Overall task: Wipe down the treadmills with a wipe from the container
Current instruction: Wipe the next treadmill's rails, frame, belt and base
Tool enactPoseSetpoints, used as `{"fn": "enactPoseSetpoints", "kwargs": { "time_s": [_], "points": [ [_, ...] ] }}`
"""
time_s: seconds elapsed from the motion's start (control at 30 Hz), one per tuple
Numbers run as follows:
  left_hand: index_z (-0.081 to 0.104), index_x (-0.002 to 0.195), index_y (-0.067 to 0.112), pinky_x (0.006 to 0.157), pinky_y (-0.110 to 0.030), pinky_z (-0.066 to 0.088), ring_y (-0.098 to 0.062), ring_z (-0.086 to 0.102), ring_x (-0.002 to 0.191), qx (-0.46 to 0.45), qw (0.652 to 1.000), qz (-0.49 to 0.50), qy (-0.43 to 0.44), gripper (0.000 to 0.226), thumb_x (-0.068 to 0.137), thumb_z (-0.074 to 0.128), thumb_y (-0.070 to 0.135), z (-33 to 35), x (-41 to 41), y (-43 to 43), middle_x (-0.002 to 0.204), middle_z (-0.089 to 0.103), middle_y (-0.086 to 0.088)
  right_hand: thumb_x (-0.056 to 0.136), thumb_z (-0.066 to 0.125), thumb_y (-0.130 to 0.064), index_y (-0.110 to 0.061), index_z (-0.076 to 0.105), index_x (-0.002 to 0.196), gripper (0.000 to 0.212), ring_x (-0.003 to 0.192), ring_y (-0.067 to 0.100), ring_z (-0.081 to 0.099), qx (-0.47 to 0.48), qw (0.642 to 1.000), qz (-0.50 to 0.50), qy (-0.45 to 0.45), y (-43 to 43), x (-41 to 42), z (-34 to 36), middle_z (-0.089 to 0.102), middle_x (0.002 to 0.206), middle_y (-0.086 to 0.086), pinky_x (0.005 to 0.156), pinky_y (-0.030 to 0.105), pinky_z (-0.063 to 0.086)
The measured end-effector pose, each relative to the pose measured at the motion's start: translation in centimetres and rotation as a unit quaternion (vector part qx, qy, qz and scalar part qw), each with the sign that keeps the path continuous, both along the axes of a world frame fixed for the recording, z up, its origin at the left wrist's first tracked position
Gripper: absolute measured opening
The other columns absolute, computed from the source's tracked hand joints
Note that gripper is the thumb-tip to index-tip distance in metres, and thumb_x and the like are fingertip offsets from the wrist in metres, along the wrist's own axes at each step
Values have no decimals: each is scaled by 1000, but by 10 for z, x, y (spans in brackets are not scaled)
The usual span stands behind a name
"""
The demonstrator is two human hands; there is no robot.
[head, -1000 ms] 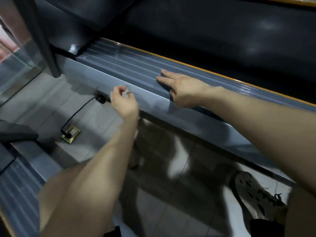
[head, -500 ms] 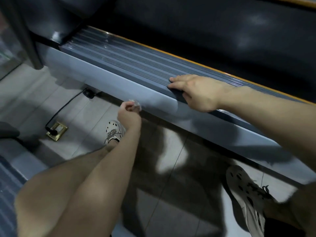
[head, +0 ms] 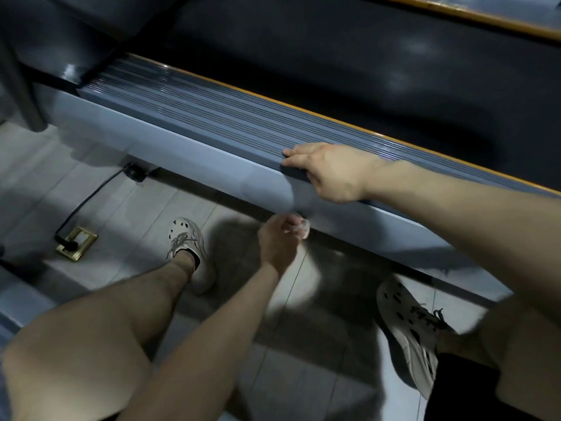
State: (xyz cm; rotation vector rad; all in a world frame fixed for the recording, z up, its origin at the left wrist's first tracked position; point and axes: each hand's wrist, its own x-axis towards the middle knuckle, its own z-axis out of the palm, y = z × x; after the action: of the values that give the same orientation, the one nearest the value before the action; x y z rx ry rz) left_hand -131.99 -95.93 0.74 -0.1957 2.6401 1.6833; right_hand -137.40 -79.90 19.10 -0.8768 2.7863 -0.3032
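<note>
My right grip (head: 329,173) lies palm down on the treadmill's (head: 170,138) side rail (head: 212,113). Its fingers are stretched straight along the rail's outer edge and hold nothing. The rail is a long grey band scored with fine lengthwise ribs. A thin orange strip (head: 303,109) runs along its far side, and past that the black belt (head: 394,86) shows a dull, faintly glossy surface.

My left grip (head: 277,241) is lower, curled tight, pinching the wipe (head: 303,229) between thumb and fingertips. The wipe is a small, crumpled, whitish wad, smeared by motion blur. It sits at the bottom edge of the smooth, matte, pale-grey side panel (head: 394,235), just below my right grip. I cannot tell whether it touches the panel.

The floor (head: 145,208) is pale square tile with thin grout lines. A black rubbery cord (head: 91,192) curves across it from under the treadmill to a plug in a square brass socket plate (head: 77,243). My bare knees fill the lower corners. The left shoe (head: 185,238) and right shoe (head: 409,332) are off-white moulded foam, pierced with oval holes and laced in grey. A dark, round-edged upright post (head: 18,71) rises at the far left.
</note>
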Motion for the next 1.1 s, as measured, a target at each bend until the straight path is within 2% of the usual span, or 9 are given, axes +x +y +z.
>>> {"fn": "enactPoseSetpoints", "kwargs": {
  "time_s": [0.1, 0.2, 0.33, 0.5, 0.63, 0.8, 0.93, 1.0, 1.1],
  "points": [
    [74, 91, 17, 70, -17, 55, 0, 71, 76, -81, 994, -74, -3, 14, 90, 81, 5, 44, -10, -50, 85, 76, 8, 100, 53, -13, -19, 67, 142, 44, 147, 26, 48, 14, 1000, 12, 22, 11, 23, 9, 51, 161, 2, 118, 41, 42],
    [66, 95, 23, 73, -29, 60, -10, 72, 81, -169, 979, -110, 36, 29, 79, 90, 31, 89, -7, -77, 87, 75, 8, 94, 59, -16, -22, 71, 133, 42, 130, 28, 61, 25, 999, 11, 45, 25, 48, 12, 64, 141, 0, 104, 45, 53],
    [52, 109, 22, 76, -34, 57, -10, 69, 77, -187, 962, -190, 63, 48, 74, 84, 29, 147, 9, -58, 92, 76, 8, 99, 67, -39, -25, 66, 137, 41, 124, 26, 62, -10, 999, -13, 33, 38, 78, 9, 65, 136, -1, 103, 45, 52],
    [41, 111, 26, 80, -44, 59, -13, 69, 88, -282, 905, -293, 124, 56, 80, 88, 20, 207, 2, -16, 101, 67, 6, 90, 76, -59, -25, 65, 136, 58, 107, 18, 66, -167, 981, -88, 33, 45, 84, 14, 71, 121, -3, 92, 43, 54],
    [41, 110, 27, 79, -46, 62, -12, 71, 88, -276, 896, -316, 146, 61, 77, 92, 24, 217, -24, 5, 103, 65, 4, 90, 82, -48, -25, 57, 139, 60, 96, 17, 69, -219, 964, -148, 8, 48, 72, 9, 73, 116, -3, 85, 39, 56],
    [46, 112, 10, 79, -33, 65, -9, 74, 93, -174, 914, -328, 163, 51, 80, 85, 3, 195, -48, 17, 105, 65, -8, 86, 85, -41, -21, 58, 137, 61, 93, 18, 69, -182, 959, -217, -20, 52, 54, -11, 73, 107, -2, 82, 37, 56],
    [50, 116, 15, 84, -37, 65, -17, 71, 100, -102, 906, -372, 177, 48, 80, 79, 3, 176, -54, 28, 112, 61, -9, 82, 85, -34, -22, 62, 129, 53, 92, 21, 66, -155, 946, -282, -25, 56, 51, -16, 68, 99, -5, 63, 25, 41],
    [52, 124, 16, 90, -41, 61, -19, 65, 107, -125, 885, -402, 199, 48, 82, 76, 12, 166, -53, 25, 119, 57, -4, 82, 84, -31, -25, 60, 131, 55, 88, 19, 68, -188, 921, -340, -22, 57, 60, -19, 70, 99, -7, 65, 30, 43],
    [53, 137, 17, 100, -47, 51, -25, 58, 121, -257, 827, -427, 259, 58, 82, 69, 22, 148, -46, 8, 130, 54, -1, 84, 78, -21, -32, 49, 132, 57, 76, 10, 67, -282, 856, -432, 31, 49, 93, -28, 69, 93, -8, 65, 28, 49]
  ]
}}
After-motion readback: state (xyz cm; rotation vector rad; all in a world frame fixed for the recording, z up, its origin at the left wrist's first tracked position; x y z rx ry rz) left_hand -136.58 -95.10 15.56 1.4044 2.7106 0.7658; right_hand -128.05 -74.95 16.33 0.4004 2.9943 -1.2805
